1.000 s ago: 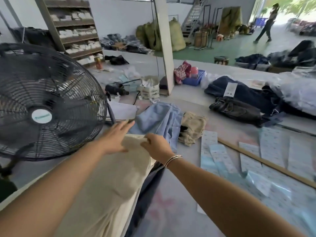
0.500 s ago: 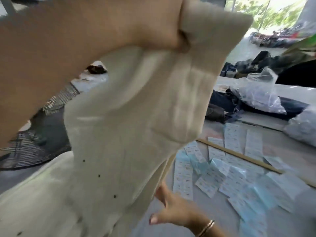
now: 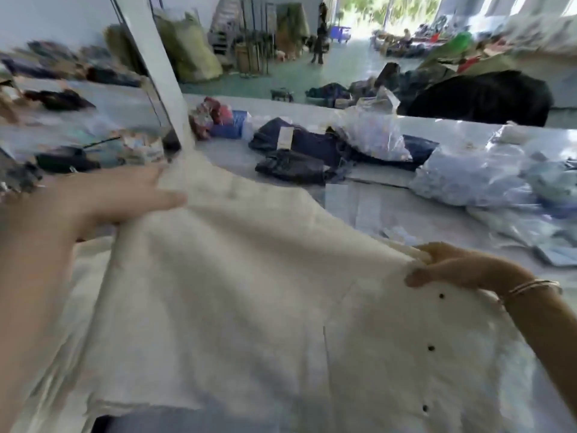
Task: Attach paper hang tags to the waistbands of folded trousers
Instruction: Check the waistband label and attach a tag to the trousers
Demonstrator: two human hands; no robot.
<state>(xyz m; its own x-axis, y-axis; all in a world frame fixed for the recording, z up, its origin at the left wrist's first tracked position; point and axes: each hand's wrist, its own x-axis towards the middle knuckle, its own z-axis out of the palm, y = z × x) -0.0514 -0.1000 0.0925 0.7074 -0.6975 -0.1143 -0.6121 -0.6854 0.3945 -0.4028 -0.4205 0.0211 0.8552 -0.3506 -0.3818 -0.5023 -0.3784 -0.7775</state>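
A cream garment (image 3: pixel 237 295) with small dark buttons is stretched wide across the table in front of me. My left hand (image 3: pixel 121 195) holds its far left edge, thumb on top of the cloth. My right hand (image 3: pixel 449 267), with thin bangles on the wrist, grips the cloth's right edge in curled fingers. Pale blue paper tags (image 3: pixel 552 254) lie on the table to the right, blurred. A white tag (image 3: pixel 285 137) sits on dark folded trousers (image 3: pixel 306 151) further back.
Clear plastic bags (image 3: pixel 374 132) of goods and more bags (image 3: pixel 474 176) crowd the right of the table. A white post (image 3: pixel 153 67) rises at the left, with a blue tray (image 3: pixel 229 126) beside it. A person (image 3: pixel 320 42) stands far off on the green floor.
The cream garment, lifted up close to the camera half a second ago, is now pulled down and spread between both hands. The fan has left the view as my head turned right.
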